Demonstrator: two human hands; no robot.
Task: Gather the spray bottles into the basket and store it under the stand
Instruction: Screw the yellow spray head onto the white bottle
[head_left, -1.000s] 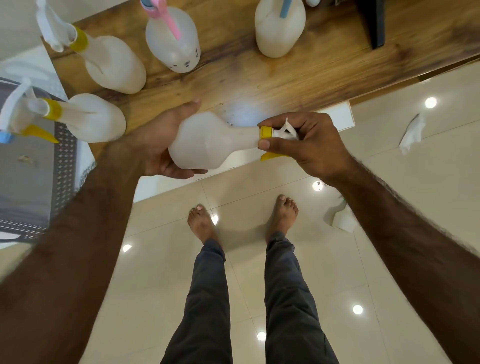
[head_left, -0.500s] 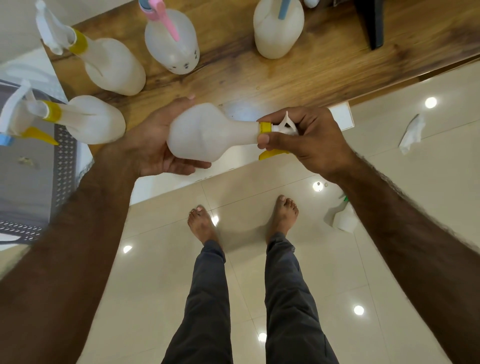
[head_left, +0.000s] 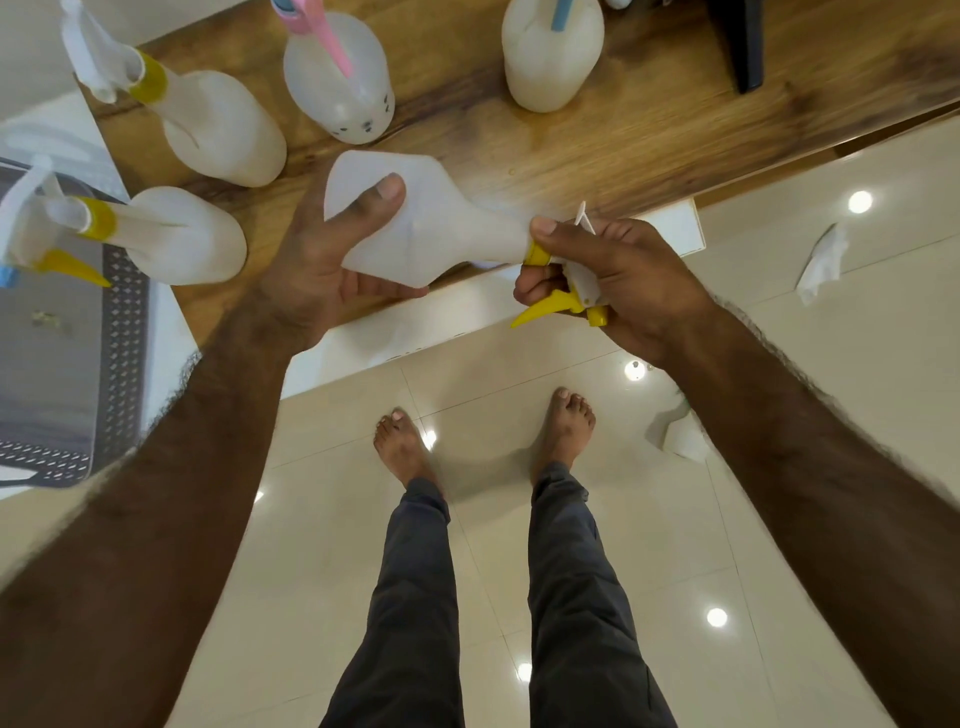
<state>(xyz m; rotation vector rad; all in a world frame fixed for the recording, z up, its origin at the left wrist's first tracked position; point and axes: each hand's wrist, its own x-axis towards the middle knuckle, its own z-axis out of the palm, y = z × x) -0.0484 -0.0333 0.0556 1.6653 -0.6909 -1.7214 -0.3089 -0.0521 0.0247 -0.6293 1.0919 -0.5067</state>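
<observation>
Both hands hold one spray bottle (head_left: 431, 228) sideways over the table's (head_left: 649, 130) near edge: left hand (head_left: 332, 260) wraps its body, right hand (head_left: 618, 280) closes round the yellow-triggered head.

No text, label, brand, number or sign can be read anywhere. The pink-trigger spray bottle (head_left: 340, 88) at about 11 o'clock carries a few small dark marks low on its translucent body, but they are too small and blurred to make out as letters or figures. The other bottles on the tabletop (head_left: 649, 135) show plain, unmarked plastic.
</observation>
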